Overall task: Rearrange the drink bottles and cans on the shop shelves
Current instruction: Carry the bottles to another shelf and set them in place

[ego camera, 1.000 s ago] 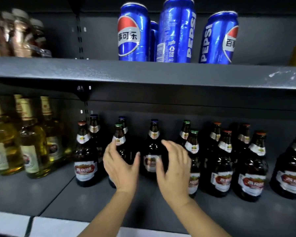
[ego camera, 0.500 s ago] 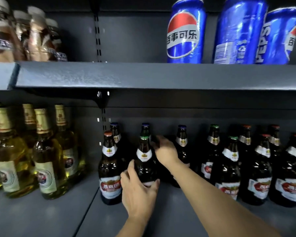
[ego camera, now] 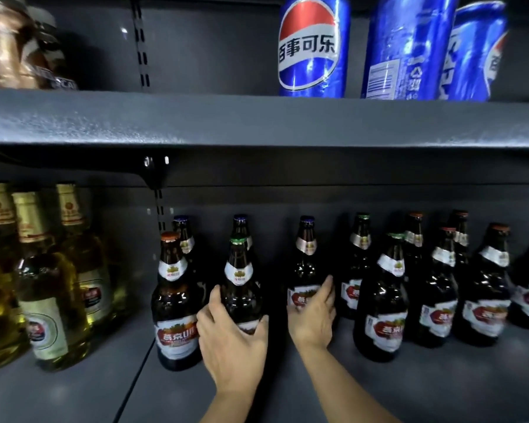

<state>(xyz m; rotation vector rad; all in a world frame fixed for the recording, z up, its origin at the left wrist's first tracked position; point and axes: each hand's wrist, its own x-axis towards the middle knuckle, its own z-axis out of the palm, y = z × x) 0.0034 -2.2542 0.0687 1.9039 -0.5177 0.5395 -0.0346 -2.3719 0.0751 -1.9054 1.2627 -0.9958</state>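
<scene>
The dark grey metal lower shelf [ego camera: 379, 392] has a matte, faintly speckled face; on it stand rows of dark brown glass beer bottles with silver neck foil and red-and-white paper labels. The left hand [ego camera: 231, 337] wraps the belly of the green-capped brown glass bottle [ego camera: 242, 279] in the front row, thumb on its right side, fingers curled round its left; that bottle stands upright, just beside the orange-capped brown bottle [ego camera: 176, 300] at the row's left end. The right hand [ego camera: 313, 315] is closed round the lower body of the blue-capped brown bottle [ego camera: 307, 264] further back, thumb laid up its right flank over the label; to its right stands another green-capped bottle [ego camera: 384, 294]. Pale yellow clear-glass bottles with gold foil necks [ego camera: 48, 285] fill the left bay; glossy blue aluminium cola cans [ego camera: 313, 47] stand on the grey upper shelf [ego camera: 196, 120].
</scene>
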